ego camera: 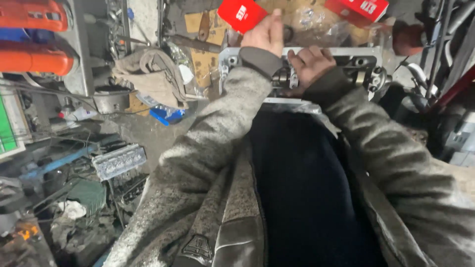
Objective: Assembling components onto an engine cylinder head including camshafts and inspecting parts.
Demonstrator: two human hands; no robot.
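From the head camera we look down over our own chest, a dark garment under a grey flecked jacket whose sleeves (208,143) run up toward twelve o'clock. Our left hand (264,34) is raised at about twelve o'clock with its fingers curled around the lower corner of a small red carton (241,14), so it is closed on that carton, which sits tilted just above the knuckles. Our right hand (310,63) lies at about one o'clock, palm down on a grey metal cylinder head (368,62) that stretches across the bench; the fingers bend over its near edge, touching it, though we cannot tell whether they truly clamp it. The cylinder head lies just beyond our chest, with round bores visible at its right end.

At about one o'clock, beyond the head, a second red carton (357,9) rests on crumpled clear plastic wrap (316,22). At eleven o'clock a beige cloth (151,74) is heaped beside flat cardboard (200,54). A blue scrap (166,114) lies on the floor at ten o'clock. At the far upper left, orange plastic shapes (32,57) stand stacked. At eight o'clock, down on the cluttered floor, another pale metal engine part (118,160) rests among dark debris.
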